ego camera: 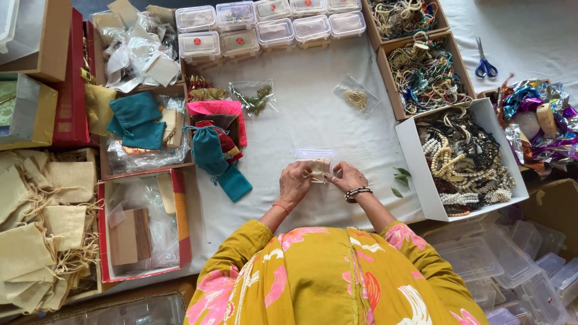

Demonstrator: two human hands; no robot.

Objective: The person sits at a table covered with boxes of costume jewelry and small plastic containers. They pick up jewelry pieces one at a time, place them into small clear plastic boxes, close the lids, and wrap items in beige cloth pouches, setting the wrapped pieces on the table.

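My left hand (295,182) and my right hand (347,177) meet over the white cloth, both pinching a small clear zip bag (316,157) with a beige pouch (319,168) inside or against it. The left wrist wears a red thread, the right wrist dark beaded bracelets. My fingers hide the bag's lower part. A teal drawstring pouch (211,151) lies to the left of my hands.
Boxes of bead necklaces (466,157) stand at the right, with blue scissors (485,64) beyond. Small lidded plastic containers (265,27) line the far edge. Beige drawstring bags (36,235) fill the left. Empty clear containers (512,265) pile up at the lower right. Green leaves (401,178) lie beside my right hand.
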